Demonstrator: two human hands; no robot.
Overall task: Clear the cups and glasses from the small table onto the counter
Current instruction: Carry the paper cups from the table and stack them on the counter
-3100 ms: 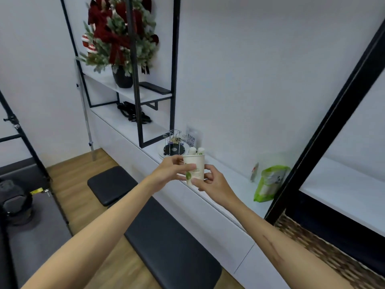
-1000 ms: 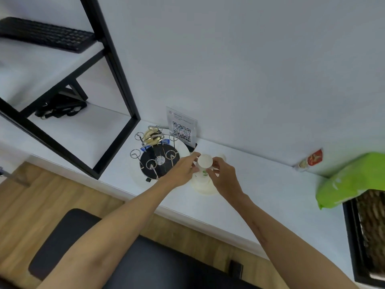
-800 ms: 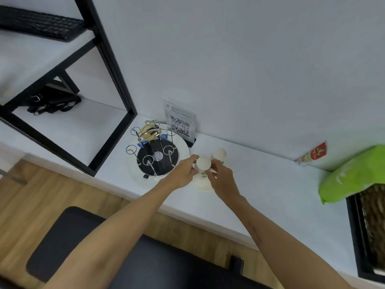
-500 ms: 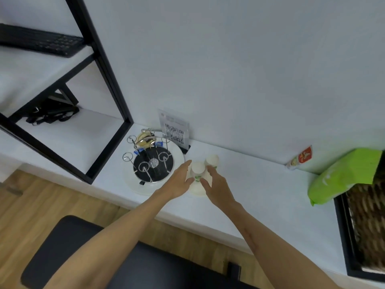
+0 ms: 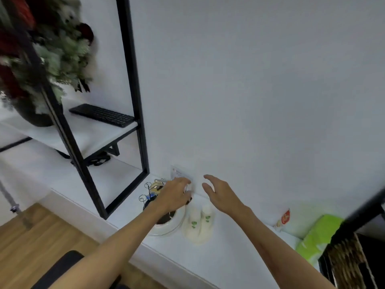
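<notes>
Two white paper cups with green leaf prints stand upside down, side by side, on the white counter against the wall. My left hand hovers above and left of them, fingers loosely curled, holding nothing. My right hand is raised above and right of the cups with fingers spread, also holding nothing. Neither hand touches the cups.
A white round dish with a wire rack sits left of the cups, partly under my left arm. A QR card leans on the wall. A green bag and small packet lie right. Black shelf frame, keyboard, plant.
Both hands have let go of the paper cups and lifted away from them. The cups now stand alone on the counter. The view has tilted upward.
</notes>
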